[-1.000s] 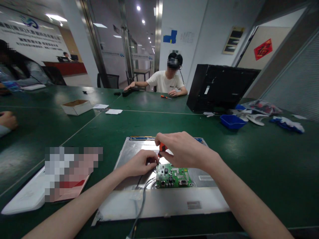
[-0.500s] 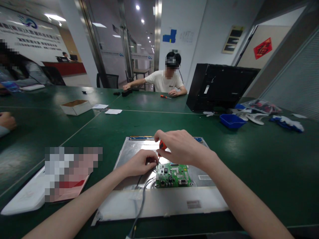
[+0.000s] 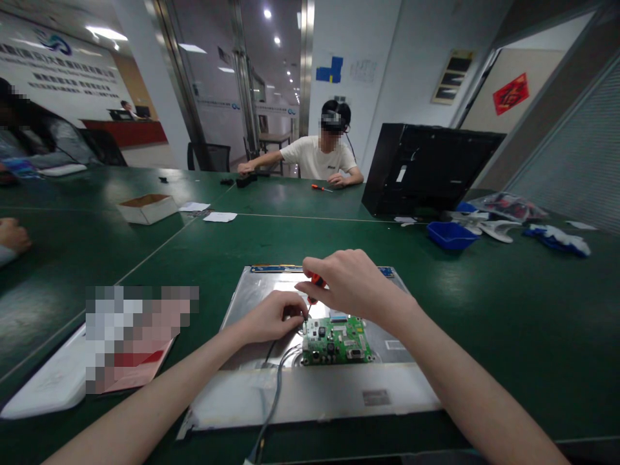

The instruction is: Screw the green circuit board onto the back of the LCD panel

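Note:
A red and black screwdriver [image 3: 316, 281] is held in my right hand [image 3: 351, 284], its tip pointing down at the upper left corner of a green circuit board [image 3: 336, 339]. My left hand [image 3: 278, 316] is closed beside that same corner, its fingertips near the screwdriver's tip; what they pinch, if anything, is too small to make out. Under the board lies a flat silver metal panel [image 3: 242, 303] with a whitish strip along its front. Dark cables [image 3: 278, 387] run from the board's left side toward the front edge.
A pink and white item [image 3: 140, 361] lies left on the green table [image 3: 271, 239]. Farther off are an open box [image 3: 148, 210], a black monitor [image 3: 431, 168], a blue tray [image 3: 451, 236] and gloves [image 3: 557, 240]. A person [image 3: 324, 155] sits opposite; another's hand [image 3: 14, 236] rests at left.
My right hand has shifted and turned slightly around the screwdriver, its thumb now stretched further left. My left hand and the board stay where they were.

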`<action>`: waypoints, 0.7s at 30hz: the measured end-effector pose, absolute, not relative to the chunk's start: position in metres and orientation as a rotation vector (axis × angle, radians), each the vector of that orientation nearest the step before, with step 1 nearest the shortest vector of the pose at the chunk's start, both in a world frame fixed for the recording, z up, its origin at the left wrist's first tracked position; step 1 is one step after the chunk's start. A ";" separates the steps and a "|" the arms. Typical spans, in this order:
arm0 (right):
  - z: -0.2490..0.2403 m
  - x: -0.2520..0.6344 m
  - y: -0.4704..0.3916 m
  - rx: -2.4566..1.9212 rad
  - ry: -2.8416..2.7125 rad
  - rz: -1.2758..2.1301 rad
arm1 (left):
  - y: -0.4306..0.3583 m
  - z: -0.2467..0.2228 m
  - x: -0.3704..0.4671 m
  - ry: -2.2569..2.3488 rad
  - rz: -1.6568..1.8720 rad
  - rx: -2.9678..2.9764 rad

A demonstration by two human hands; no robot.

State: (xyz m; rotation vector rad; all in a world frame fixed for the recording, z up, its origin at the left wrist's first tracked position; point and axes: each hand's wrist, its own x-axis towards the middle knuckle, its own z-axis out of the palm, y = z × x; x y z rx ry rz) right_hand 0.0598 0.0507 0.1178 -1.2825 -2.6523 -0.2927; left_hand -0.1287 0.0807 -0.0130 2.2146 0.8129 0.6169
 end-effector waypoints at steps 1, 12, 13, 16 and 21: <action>0.117 0.059 0.050 -1.268 -2.656 -0.272 | 0.081 -0.014 -0.129 0.810 0.623 2.212; 0.124 0.064 0.044 -1.096 -2.724 -0.089 | 0.083 -0.018 -0.129 0.774 0.666 2.221; 0.124 0.063 0.045 -1.116 -2.720 -0.100 | 0.082 -0.017 -0.129 0.774 0.671 2.220; 0.122 0.060 0.047 -1.189 -2.701 -0.141 | 0.081 -0.015 -0.129 0.797 0.646 2.209; 0.125 0.066 0.049 -1.187 -2.699 -0.062 | 0.081 -0.013 -0.130 0.798 0.624 2.208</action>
